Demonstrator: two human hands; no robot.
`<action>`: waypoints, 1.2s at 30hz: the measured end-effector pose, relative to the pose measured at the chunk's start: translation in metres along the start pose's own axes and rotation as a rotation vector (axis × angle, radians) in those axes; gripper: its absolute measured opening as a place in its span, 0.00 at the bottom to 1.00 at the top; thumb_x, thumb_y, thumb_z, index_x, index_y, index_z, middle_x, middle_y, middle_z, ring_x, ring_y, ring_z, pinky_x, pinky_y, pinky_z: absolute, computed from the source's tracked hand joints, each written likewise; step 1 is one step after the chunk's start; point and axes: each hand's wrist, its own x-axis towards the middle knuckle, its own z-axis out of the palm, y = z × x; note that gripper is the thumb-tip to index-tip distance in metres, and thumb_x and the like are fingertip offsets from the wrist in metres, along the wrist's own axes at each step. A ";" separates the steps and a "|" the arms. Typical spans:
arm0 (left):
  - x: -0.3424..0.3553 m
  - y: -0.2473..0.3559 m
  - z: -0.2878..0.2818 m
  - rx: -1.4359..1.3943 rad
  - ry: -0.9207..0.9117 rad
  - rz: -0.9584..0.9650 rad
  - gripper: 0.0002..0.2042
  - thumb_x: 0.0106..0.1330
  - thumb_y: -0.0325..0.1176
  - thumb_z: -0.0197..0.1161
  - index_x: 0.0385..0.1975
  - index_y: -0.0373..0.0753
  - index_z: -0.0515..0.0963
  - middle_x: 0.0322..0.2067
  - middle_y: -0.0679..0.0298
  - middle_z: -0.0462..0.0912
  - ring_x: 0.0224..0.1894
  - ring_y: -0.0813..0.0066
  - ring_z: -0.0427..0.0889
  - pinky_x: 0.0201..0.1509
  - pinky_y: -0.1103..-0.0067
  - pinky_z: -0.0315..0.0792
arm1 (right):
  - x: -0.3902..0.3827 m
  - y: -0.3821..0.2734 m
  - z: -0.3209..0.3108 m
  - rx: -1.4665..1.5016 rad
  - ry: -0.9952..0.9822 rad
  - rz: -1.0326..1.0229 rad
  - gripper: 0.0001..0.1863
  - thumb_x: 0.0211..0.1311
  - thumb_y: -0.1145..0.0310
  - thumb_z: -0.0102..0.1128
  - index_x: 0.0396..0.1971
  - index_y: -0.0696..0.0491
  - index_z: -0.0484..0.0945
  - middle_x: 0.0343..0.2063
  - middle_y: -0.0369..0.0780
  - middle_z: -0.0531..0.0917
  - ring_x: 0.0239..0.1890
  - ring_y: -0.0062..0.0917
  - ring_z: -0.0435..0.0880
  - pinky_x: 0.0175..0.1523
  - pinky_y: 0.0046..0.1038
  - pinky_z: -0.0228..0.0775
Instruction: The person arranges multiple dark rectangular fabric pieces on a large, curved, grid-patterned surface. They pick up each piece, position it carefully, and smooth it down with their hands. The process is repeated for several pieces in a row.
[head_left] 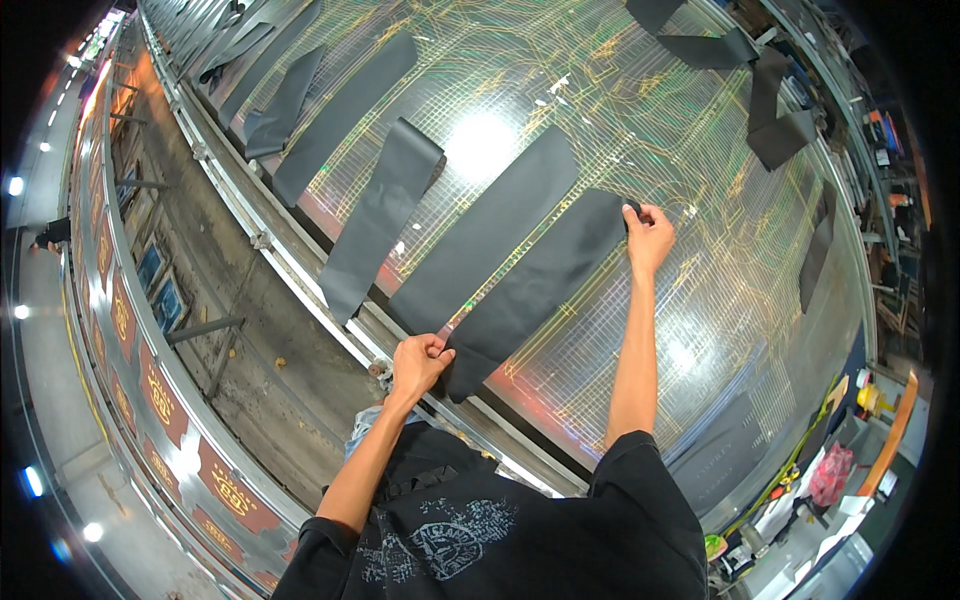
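Note:
A long dark strip (545, 285), probably fabric, lies slantwise across the glossy table (640, 330), which is covered in fine coloured lines. My left hand (420, 365) pinches its near end by the table's front edge. At the far end, my right hand (649, 238) is closed on the corner between thumb and fingers. A second wide strip (490, 230) lies flat just left of it, with a narrow gap of table between them. Beyond that one is a narrower strip (385, 215) with a raised, curled far end.
More dark strips (350, 115) lie in a row toward the far left. Folded strips (780, 135) rest at the table's far right. A metal rail (280, 265) runs along the table's front edge. Tools and a pink bundle (830, 475) crowd a bench at right.

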 end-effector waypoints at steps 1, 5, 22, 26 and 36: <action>0.000 0.000 0.000 0.004 0.005 0.007 0.12 0.54 0.36 0.75 0.27 0.33 0.82 0.17 0.60 0.81 0.20 0.64 0.80 0.29 0.69 0.72 | -0.001 -0.002 0.000 0.001 0.007 -0.010 0.17 0.51 0.61 0.79 0.34 0.59 0.87 0.21 0.35 0.83 0.24 0.21 0.76 0.34 0.27 0.70; 0.000 -0.004 0.001 0.003 0.003 0.001 0.12 0.54 0.35 0.75 0.27 0.33 0.81 0.17 0.61 0.81 0.20 0.65 0.80 0.29 0.70 0.72 | -0.001 -0.006 -0.001 -0.033 -0.010 0.006 0.17 0.50 0.61 0.79 0.34 0.59 0.87 0.22 0.36 0.83 0.24 0.22 0.77 0.34 0.28 0.71; 0.001 -0.001 -0.002 0.061 -0.024 0.032 0.11 0.57 0.35 0.75 0.28 0.34 0.83 0.19 0.64 0.84 0.20 0.77 0.79 0.29 0.75 0.72 | -0.003 -0.007 -0.002 0.003 -0.017 0.011 0.12 0.51 0.64 0.78 0.32 0.55 0.87 0.22 0.35 0.84 0.21 0.22 0.74 0.33 0.29 0.69; 0.001 -0.002 -0.003 0.059 -0.030 0.030 0.11 0.57 0.34 0.75 0.28 0.33 0.83 0.19 0.63 0.84 0.20 0.77 0.79 0.29 0.74 0.72 | -0.002 -0.004 0.000 0.003 -0.019 0.019 0.13 0.51 0.65 0.78 0.32 0.56 0.87 0.23 0.35 0.84 0.22 0.22 0.74 0.33 0.29 0.69; 0.001 0.000 -0.004 0.061 -0.026 0.040 0.11 0.54 0.34 0.76 0.25 0.35 0.80 0.17 0.62 0.81 0.20 0.66 0.80 0.30 0.70 0.72 | -0.003 -0.008 -0.001 0.026 -0.006 -0.002 0.13 0.51 0.65 0.78 0.31 0.57 0.86 0.21 0.36 0.83 0.22 0.21 0.75 0.32 0.28 0.68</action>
